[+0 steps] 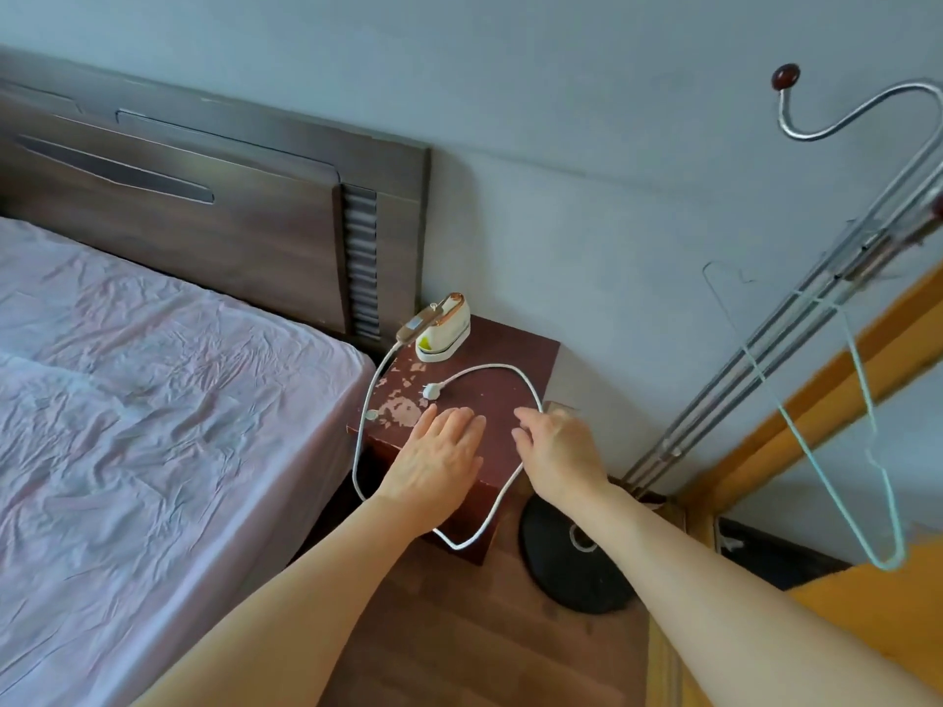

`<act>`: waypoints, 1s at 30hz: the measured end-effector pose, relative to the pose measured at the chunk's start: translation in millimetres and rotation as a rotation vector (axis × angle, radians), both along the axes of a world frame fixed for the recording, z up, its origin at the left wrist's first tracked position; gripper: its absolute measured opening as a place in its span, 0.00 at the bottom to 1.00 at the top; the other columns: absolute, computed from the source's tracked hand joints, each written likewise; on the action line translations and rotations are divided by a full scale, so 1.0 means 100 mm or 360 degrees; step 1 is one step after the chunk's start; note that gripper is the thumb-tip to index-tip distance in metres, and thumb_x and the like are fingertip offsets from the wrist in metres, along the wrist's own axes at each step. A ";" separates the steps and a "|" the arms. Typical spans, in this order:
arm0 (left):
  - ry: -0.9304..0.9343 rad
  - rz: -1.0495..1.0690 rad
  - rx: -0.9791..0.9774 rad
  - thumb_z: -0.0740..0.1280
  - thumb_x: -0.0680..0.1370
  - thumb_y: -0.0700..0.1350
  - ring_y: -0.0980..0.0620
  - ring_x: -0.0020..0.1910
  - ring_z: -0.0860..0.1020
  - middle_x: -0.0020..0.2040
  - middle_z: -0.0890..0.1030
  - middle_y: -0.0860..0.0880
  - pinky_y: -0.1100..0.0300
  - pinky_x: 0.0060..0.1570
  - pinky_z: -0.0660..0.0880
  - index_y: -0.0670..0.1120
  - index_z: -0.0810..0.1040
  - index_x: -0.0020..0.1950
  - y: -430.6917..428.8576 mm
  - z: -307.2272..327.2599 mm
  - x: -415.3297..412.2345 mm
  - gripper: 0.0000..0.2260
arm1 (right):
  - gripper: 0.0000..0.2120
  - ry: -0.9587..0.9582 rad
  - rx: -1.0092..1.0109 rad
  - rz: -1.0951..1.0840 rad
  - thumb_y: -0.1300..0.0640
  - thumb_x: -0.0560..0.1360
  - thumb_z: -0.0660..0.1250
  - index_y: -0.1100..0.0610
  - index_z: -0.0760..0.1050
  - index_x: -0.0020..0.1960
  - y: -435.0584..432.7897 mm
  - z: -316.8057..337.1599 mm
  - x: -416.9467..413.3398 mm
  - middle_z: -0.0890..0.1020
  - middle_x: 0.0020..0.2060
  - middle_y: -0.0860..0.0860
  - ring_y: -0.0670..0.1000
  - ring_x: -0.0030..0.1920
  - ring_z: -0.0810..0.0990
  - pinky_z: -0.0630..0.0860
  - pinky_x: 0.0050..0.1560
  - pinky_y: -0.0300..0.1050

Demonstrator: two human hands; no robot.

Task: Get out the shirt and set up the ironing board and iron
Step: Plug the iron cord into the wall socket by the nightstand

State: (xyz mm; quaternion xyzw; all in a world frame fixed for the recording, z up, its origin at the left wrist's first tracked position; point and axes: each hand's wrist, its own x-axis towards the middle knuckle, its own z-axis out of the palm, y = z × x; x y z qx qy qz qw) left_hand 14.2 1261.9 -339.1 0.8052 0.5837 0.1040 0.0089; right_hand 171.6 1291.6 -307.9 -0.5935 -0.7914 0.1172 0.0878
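Iron [443, 326], small and cream-coloured with a yellow-green patch on its side, is seen standing at the back left corner of a dark red nightstand [510, 349], close to the wall. One white cord [490, 368] is led from its handle down over the left edge of the nightstand, round below the front corner and back up across the top in a wide loop. The cord is ended by one white plug [430, 390], which is laid loose on the top near patches of peeled finish. Two hands are reached over the nightstand. The left hand [439, 461] is laid flat on the top just in front of the plug, fingers straight and together, with nothing held. The right hand [559, 451] is placed at the right edge where the cord passes beneath it, its fingers slightly bent; whether the cord is gripped cannot be told. One bed [153, 400] with a creased pink sheet and a dark wooden headboard [204, 206] is set to the left. One metal coat stand [796, 318] on a round black base [551, 563] is placed to the right, and one pale green wire hanger [862, 400] is hung from it.
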 end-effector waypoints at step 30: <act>-0.0047 0.0002 0.1028 0.58 0.72 0.38 0.43 0.46 0.78 0.46 0.80 0.44 0.48 0.47 0.76 0.41 0.81 0.50 2.15 -3.01 -0.41 0.14 | 0.10 -0.0001 0.0363 0.0670 0.53 0.78 0.61 0.52 0.73 0.39 2.95 -3.17 -0.80 0.78 0.43 0.54 0.56 0.50 0.72 0.67 0.46 0.45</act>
